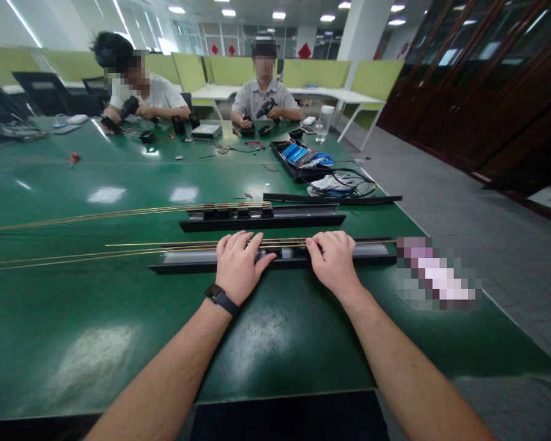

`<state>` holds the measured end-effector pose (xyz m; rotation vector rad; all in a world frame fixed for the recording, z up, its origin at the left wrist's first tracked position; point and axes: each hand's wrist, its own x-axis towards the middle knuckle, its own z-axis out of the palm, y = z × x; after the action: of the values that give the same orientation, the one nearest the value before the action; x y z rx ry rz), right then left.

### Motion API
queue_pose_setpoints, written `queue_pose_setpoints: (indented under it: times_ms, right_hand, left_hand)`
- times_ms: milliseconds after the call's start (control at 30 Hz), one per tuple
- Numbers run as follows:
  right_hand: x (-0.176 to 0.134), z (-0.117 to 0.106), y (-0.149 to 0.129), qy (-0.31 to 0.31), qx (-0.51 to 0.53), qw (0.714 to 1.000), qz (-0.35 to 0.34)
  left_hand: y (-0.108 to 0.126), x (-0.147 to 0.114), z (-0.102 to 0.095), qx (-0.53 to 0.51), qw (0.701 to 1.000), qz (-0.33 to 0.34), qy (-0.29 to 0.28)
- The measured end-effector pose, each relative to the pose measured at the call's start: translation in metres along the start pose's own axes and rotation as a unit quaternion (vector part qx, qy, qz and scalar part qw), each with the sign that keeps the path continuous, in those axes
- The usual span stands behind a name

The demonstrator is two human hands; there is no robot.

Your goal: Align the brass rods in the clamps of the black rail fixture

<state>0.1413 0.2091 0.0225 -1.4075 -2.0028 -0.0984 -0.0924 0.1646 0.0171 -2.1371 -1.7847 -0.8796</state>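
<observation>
A long black channel [197, 266] with a silvery inside lies across the green table in front of me. Several thin brass-coloured rods [133, 250] run along it and stick out past its left end. My left hand [239, 263] is over the channel's middle, its fingers bent across the rods and far edge, thumb stretched right beside a small black block [274, 252]. To the right, my right hand [334, 260] curls over the same channel, its thumb against the rods. Its fingertips are partly hidden behind the far edge.
Behind lies a second black channel [261, 223] with black blocks and rods. Farther back are a black strip [335, 199], coiled cables [349, 182] and a black tray [298, 174] of blue items. Two people with power drills [266, 108] sit across the table [96, 318].
</observation>
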Motion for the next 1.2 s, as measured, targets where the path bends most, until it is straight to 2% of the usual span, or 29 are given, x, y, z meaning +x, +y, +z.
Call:
queue_pose_setpoints:
  times_ms: [267,467,767,1200]
  right_hand:
    - [-0.0003,-0.0022,-0.0003,-0.002,-0.007,1.000,0.003]
    - [-0.0011,-0.0036,-0.0041,0.022,-0.001,1.000,-0.003]
    - [-0.0006,0.0003,-0.0018,0.000,-0.001,1.000,-0.007]
    - [0.0005,-0.0024,0.0004,0.000,0.007,1.000,0.005]
  left_hand:
    - [-0.0001,0.0000,-0.0001,-0.006,1.000,-0.007,-0.004]
    - [0.0006,0.0000,-0.0009,-0.010,1.000,-0.007,-0.004]
    - [0.0004,0.0004,-0.0006,-0.013,1.000,-0.008,-0.004]
    - [0.0000,0.0004,-0.0003,-0.011,1.000,-0.008,-0.004]
